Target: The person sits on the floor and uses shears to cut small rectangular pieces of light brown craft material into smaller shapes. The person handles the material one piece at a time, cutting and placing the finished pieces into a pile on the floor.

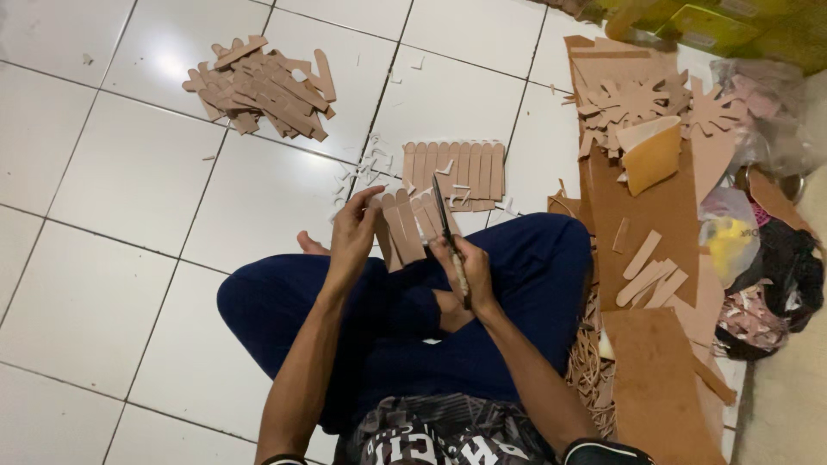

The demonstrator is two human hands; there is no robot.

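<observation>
White floor tiles fill the scene, and a person sits cross-legged on them in dark blue trousers. The left hand is closed around a fan of tan strips, pinching them at their near ends so they stand just above the knees. The right hand is wrapped shut on scissors, whose dark blades point away and lie against the right edge of the held strips; whether the blades are parted cannot be told. Judging from the small pale offcuts scattered on the floor just beyond the hands, the step in hand looks like trimming the strip ends to a rounded shape, and the next cut would call for turning the fan with the left hand so a fresh end meets the blades. Just past the offcuts lies a neat row of strips with rounded tips, and far left sits a loose pile of strips. To the right lie brown sheets with cut shapes on top, and plastic bags at the right edge.
</observation>
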